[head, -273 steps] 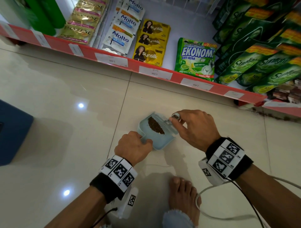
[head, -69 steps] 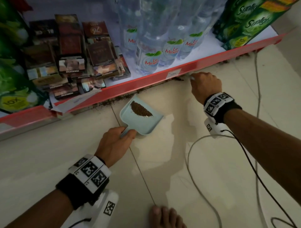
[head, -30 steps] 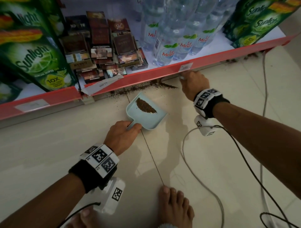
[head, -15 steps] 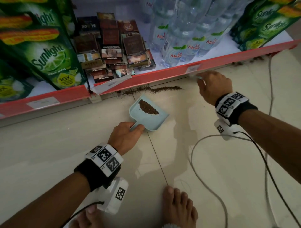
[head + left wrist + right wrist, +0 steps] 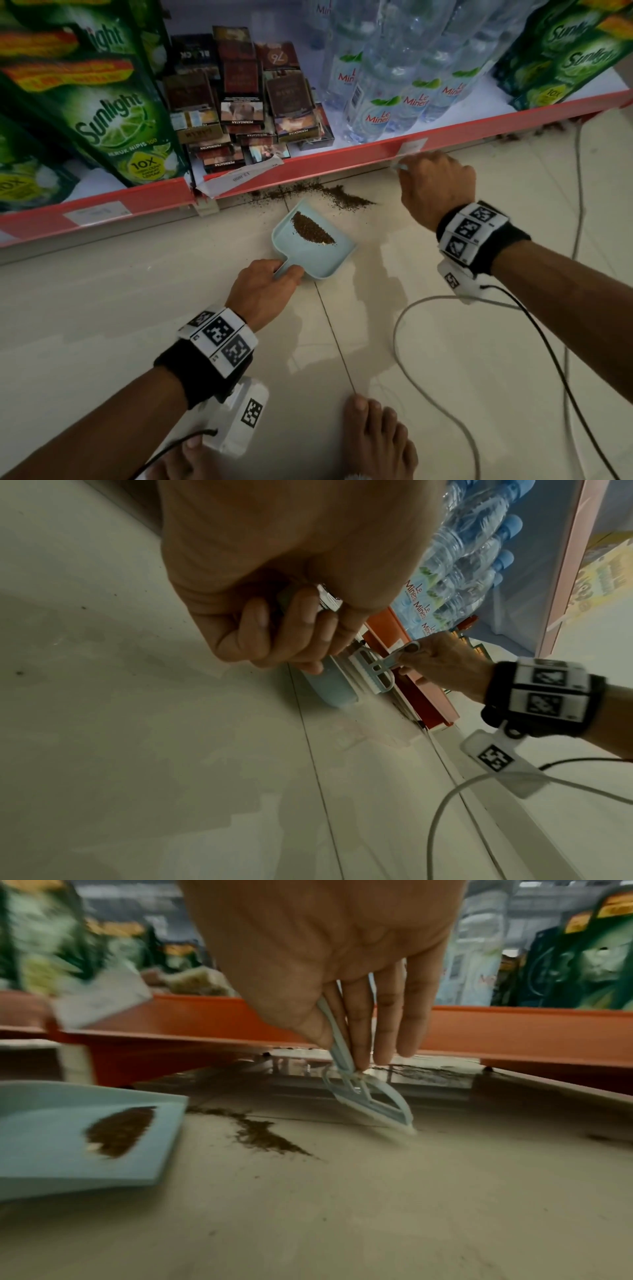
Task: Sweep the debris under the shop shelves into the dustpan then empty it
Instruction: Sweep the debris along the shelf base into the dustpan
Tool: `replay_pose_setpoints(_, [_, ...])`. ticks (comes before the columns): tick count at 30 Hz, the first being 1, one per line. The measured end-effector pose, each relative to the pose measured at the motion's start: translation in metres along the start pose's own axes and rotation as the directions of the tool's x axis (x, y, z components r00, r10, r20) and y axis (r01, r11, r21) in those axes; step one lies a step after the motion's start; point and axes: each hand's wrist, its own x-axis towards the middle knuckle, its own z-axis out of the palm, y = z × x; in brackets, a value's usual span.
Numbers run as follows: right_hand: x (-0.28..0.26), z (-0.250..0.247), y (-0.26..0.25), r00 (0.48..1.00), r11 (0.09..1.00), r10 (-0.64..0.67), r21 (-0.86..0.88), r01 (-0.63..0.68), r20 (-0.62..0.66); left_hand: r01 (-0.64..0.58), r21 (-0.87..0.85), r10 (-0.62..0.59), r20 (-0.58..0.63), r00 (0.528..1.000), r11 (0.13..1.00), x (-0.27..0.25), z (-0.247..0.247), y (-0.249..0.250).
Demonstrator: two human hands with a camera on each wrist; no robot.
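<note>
A light blue dustpan (image 5: 325,260) lies on the tiled floor below the red shelf edge, with a dark brown heap of debris (image 5: 312,229) inside. My left hand (image 5: 263,291) grips its short handle. More debris (image 5: 344,199) lies in a streak on the floor just beyond the pan's mouth. My right hand (image 5: 435,183) holds a small pale blue brush (image 5: 368,1099) by its thin handle, bristles on the floor right of the streak. The same dustpan (image 5: 85,1137) shows in the right wrist view, left of the floor debris (image 5: 263,1137). The brush (image 5: 371,672) shows past my left hand's fingers (image 5: 291,631).
The red shelf edge (image 5: 342,161) overhangs the floor, with cigarette packs (image 5: 239,102), water bottles (image 5: 394,85) and green detergent pouches (image 5: 102,113) on it. More debris (image 5: 534,132) lies under the shelf at the right. Cables (image 5: 428,359) trail across the floor by my bare feet (image 5: 376,438).
My right hand with the brush has drawn back to the right along the shelf edge, leaving a streak of debris by the pan's mouth. The left hand and dustpan have stayed put.
</note>
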Motion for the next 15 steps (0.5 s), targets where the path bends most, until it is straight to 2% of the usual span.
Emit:
replay_pose_setpoints(2, [0.012, 0.005, -0.005, 0.994, 0.996, 0.086, -0.005, -0.086, 0.072, 0.009, 0.005, -0.009, -0.01, 1.0, 1.0, 0.0, -0.001, -0.002])
replay_pose_setpoints(4, [0.013, 0.01, -0.017, 0.99, 0.994, 0.059, 0.08, -0.07, 0.126, 0.024, 0.006, -0.024, -0.021, 0.999, 1.0, 0.0, -0.002, -0.003])
replay_pose_setpoints(6, [0.004, 0.013, -0.029, 0.986, 0.982, -0.082, 0.182, 0.055, 0.144, 0.038, -0.002, -0.038, -0.025, 0.999, 0.999, -0.002, -0.003, -0.005])
replay_pose_setpoints(8, [-0.009, 0.012, -0.034, 0.959, 0.944, -0.245, 0.26, 0.203, 0.142, 0.042, -0.018, -0.042, -0.023, 0.999, 0.999, -0.003, -0.005, -0.008])
replay_pose_setpoints(10, [-0.02, 0.007, -0.031, 0.947, 0.913, -0.316, 0.291, 0.285, 0.064, 0.043, -0.028, -0.044, -0.024, 0.999, 0.999, -0.004, -0.006, -0.01])
replay_pose_setpoints(12, [-0.025, 0.004, -0.022, 0.961, 0.927, -0.276, 0.254, 0.275, -0.03, 0.045, -0.033, -0.045, -0.025, 0.999, 0.998, -0.005, -0.007, -0.012])
replay_pose_setpoints(15, [-0.019, 0.007, -0.007, 0.989, 0.98, -0.135, 0.141, 0.143, -0.066, 0.032, -0.043, -0.033, -0.019, 0.999, 0.999, -0.007, -0.006, -0.012])
